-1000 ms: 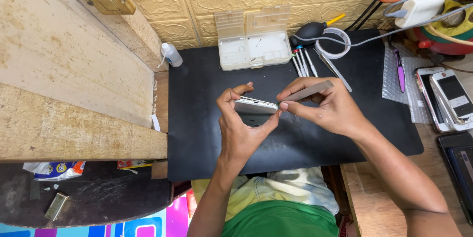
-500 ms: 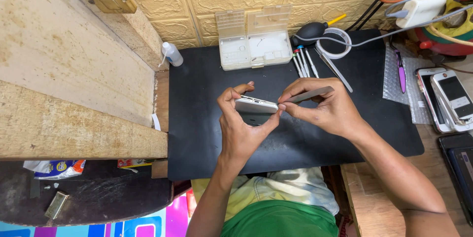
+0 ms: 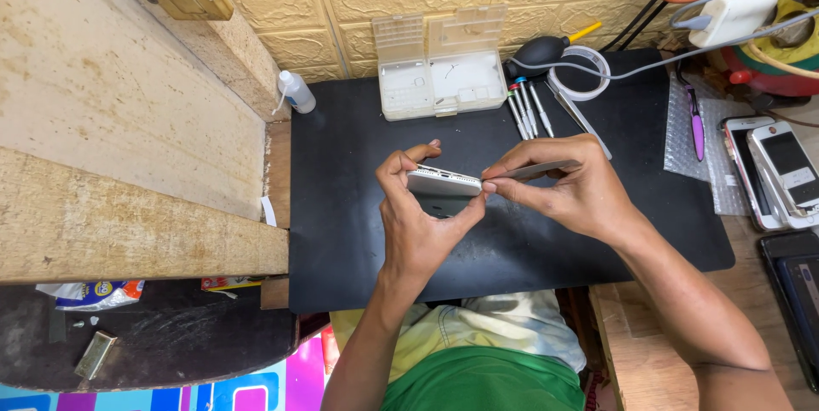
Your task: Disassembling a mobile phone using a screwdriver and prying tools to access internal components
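1. Silver phone [image 3: 442, 184] is held edge-on above the middle of the black mat [image 3: 341, 232]; its front and back faces are mostly hidden by the fingers, so only the narrow port edge and part of the back can be made out.
2. Left hand [image 3: 420, 223] is clamped on the phone, thumb on the near side and fingers curled over the far end.
3. Right hand [image 3: 573, 193] is pinched shut on a thin flat metal tool [image 3: 536, 170]; the tool tip meets the right end of the phone. Whether the tip is inside the seam cannot be told.
4. Both hands are close together, touching at the phone.
5. Mat edges: the left edge lies against a wooden shelf [image 3: 128, 163]; the near edge ends at the person's lap; the right edge meets bare desk [image 3: 657, 334]. Open mat lies left of the hands and just in front of them.
6. Clear plastic parts box [image 3: 444, 65] stands open at the far edge of the mat; its contents are too small to tell.
7. Screwdrivers [image 3: 525, 112] lie just right of the box, near a black air blower [image 3: 546, 51].
8. Two more phones [image 3: 781, 168] lie at the right, well apart from the hands; a dark device below them is cut off by the frame edge.
9. Small white bottle [image 3: 296, 91] stands at the far left corner of the mat.
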